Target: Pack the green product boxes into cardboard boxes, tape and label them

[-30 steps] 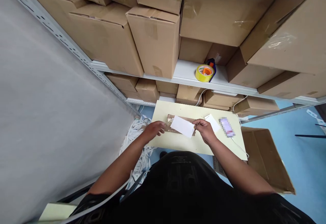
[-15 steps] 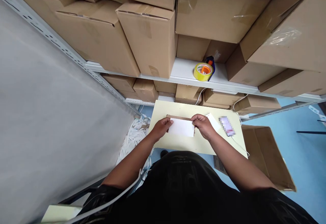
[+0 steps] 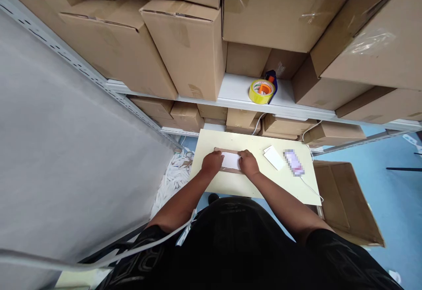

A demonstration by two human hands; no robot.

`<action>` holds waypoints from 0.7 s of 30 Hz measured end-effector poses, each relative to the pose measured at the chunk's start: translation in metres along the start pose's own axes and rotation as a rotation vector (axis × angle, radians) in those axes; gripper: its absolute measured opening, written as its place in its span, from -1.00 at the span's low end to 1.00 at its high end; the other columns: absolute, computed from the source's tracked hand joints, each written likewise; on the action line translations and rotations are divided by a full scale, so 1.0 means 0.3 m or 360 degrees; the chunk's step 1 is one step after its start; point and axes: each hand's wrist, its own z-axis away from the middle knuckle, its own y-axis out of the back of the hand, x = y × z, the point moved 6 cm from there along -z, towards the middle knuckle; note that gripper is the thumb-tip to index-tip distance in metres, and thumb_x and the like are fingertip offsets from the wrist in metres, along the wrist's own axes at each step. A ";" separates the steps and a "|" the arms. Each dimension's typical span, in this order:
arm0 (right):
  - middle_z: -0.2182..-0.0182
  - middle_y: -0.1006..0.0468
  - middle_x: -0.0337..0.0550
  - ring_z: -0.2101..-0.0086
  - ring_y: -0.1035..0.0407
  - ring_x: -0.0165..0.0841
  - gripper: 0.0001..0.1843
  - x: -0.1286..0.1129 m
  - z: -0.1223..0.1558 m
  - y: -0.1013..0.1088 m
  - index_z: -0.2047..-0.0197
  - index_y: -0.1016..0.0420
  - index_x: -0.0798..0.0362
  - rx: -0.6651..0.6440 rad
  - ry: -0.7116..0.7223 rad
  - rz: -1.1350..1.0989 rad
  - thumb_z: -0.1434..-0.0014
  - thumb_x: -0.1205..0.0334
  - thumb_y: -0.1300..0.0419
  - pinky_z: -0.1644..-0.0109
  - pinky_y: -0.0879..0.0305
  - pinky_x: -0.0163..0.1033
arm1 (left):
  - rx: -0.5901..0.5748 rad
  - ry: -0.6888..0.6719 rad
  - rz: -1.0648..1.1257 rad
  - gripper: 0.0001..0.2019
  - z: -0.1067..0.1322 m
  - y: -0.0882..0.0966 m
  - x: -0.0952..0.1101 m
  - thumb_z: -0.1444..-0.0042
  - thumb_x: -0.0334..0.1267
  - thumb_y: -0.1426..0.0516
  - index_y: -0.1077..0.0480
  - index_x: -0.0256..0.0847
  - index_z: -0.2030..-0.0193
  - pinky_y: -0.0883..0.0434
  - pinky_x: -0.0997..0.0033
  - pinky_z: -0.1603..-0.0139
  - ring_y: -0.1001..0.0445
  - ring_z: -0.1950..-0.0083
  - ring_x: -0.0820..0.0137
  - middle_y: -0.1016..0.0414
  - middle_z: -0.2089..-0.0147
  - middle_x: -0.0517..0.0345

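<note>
A white card [image 3: 231, 161] lies over a flat brown cardboard piece [image 3: 231, 171] on the pale yellow table [image 3: 227, 185]. Brown strips of the cardboard show above and below the card. My left hand [image 3: 212, 162] is closed over the left end, its thumb on the white surface. At the right end, my right hand [image 3: 248, 164] grips with curled fingers, the thumb resting near the card's edge. The undersides of both ends are hidden by my hands. Right of them lies a folded white paper [image 3: 273, 157].
A phone [image 3: 294, 162] with a cable lies at the table's right side. Yellow tape [image 3: 262, 91] sits on the shelf [image 3: 235, 88] among cardboard boxes [image 3: 187, 48]. An open carton [image 3: 346, 202] stands right of the table; white scraps [image 3: 169, 189] cover the floor at left.
My right hand has moved left, closer to my left hand. The white card has shifted up onto the brown cardboard, whose lower strip now shows. The folded paper is uncovered.
</note>
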 end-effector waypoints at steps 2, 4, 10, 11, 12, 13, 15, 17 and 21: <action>0.07 -0.45 0.08 0.05 -0.32 -0.13 -0.60 -0.010 0.005 -0.017 -0.03 -0.57 0.09 0.0029 0.0064 0.0165 -0.22 0.50 -0.04 -0.08 -0.27 -0.11 | 0.0042 0.0044 0.0026 -0.72 -0.003 -0.006 -0.008 -0.35 -0.19 -0.10 -0.43 -0.21 -0.12 -0.39 0.22 -0.02 -0.54 -0.05 0.10 -0.57 -0.03 -0.17; 0.05 -0.42 0.10 0.03 -0.29 -0.10 -0.61 -0.005 0.015 -0.017 -0.08 -0.53 0.10 0.0076 0.0081 0.0229 -0.26 0.45 -0.04 -0.10 -0.25 -0.07 | 0.0135 0.0083 0.0068 -0.66 0.002 -0.005 -0.028 -0.32 -0.15 -0.15 -0.37 -0.17 -0.18 -0.39 0.19 -0.08 -0.50 -0.11 0.08 -0.52 -0.08 -0.16; -0.14 -0.37 0.18 -0.06 -0.34 -0.05 -0.46 0.149 0.099 0.023 -0.27 -0.35 0.13 0.0286 -0.0279 -0.0308 -0.29 0.08 -0.15 -0.15 -0.32 0.01 | 0.0430 0.0111 0.0566 -0.41 0.055 -0.035 -0.148 -0.30 -0.05 -0.16 -0.22 -0.25 -0.38 -0.27 0.05 -0.36 -0.31 -0.37 0.01 -0.25 -0.38 -0.28; -0.19 -0.37 0.18 -0.04 -0.38 -0.08 -0.41 0.188 0.124 0.012 -0.30 -0.32 0.11 0.0248 -0.0405 -0.0504 -0.29 0.00 -0.15 -0.13 -0.35 -0.01 | 0.0376 0.0169 0.0728 -0.38 0.067 -0.055 -0.173 -0.32 -0.02 -0.13 -0.16 -0.27 -0.42 -0.29 0.07 -0.35 -0.33 -0.36 0.04 -0.21 -0.42 -0.30; -0.22 -0.37 0.16 -0.02 -0.43 -0.11 -0.36 0.220 0.153 -0.007 -0.32 -0.30 0.08 0.0173 -0.0525 -0.0696 -0.29 -0.07 -0.16 -0.11 -0.37 -0.02 | 0.0287 0.0228 0.0879 -0.36 0.080 -0.078 -0.192 -0.34 0.02 -0.09 -0.14 -0.27 -0.44 -0.32 0.10 -0.33 -0.37 -0.34 0.07 -0.20 -0.44 -0.30; -0.24 -0.39 0.13 0.00 -0.46 -0.13 -0.32 0.242 0.182 -0.031 -0.33 -0.29 0.05 0.0081 -0.0626 -0.0870 -0.28 -0.15 -0.16 -0.11 -0.39 -0.02 | 0.0179 0.0266 0.1003 -0.37 0.093 -0.101 -0.202 -0.36 0.05 -0.06 -0.15 -0.26 -0.44 -0.34 0.12 -0.31 -0.41 -0.32 0.09 -0.23 -0.44 -0.28; -0.21 -0.47 0.05 -0.01 -0.50 -0.13 -0.29 0.253 0.235 -0.071 -0.32 -0.32 -0.02 -0.0068 -0.0720 -0.1132 -0.25 -0.23 -0.17 -0.11 -0.40 -0.01 | 0.0012 0.0258 0.1143 -0.43 0.119 -0.128 -0.198 -0.38 0.07 -0.02 -0.21 -0.20 -0.40 -0.35 0.14 -0.29 -0.44 -0.29 0.11 -0.35 -0.38 -0.19; -0.17 -0.54 -0.04 -0.03 -0.51 -0.13 -0.31 0.234 0.269 -0.087 -0.30 -0.37 -0.07 -0.0105 -0.0679 -0.1282 -0.23 -0.26 -0.18 -0.14 -0.38 0.02 | -0.0023 0.0196 0.1182 -0.47 0.139 -0.132 -0.180 -0.38 0.04 -0.03 -0.26 -0.16 -0.37 -0.33 0.13 -0.31 -0.44 -0.30 0.11 -0.44 -0.32 -0.12; -0.16 -0.57 -0.09 -0.04 -0.51 -0.13 -0.31 0.193 0.280 -0.088 -0.33 -0.37 -0.10 -0.0093 -0.0601 -0.1315 -0.25 -0.25 -0.17 -0.24 -0.31 0.02 | 0.0037 0.0177 0.1218 -0.41 0.151 -0.131 -0.163 -0.33 0.02 -0.09 -0.23 -0.19 -0.41 -0.27 0.10 -0.36 -0.38 -0.36 0.07 -0.41 -0.36 -0.15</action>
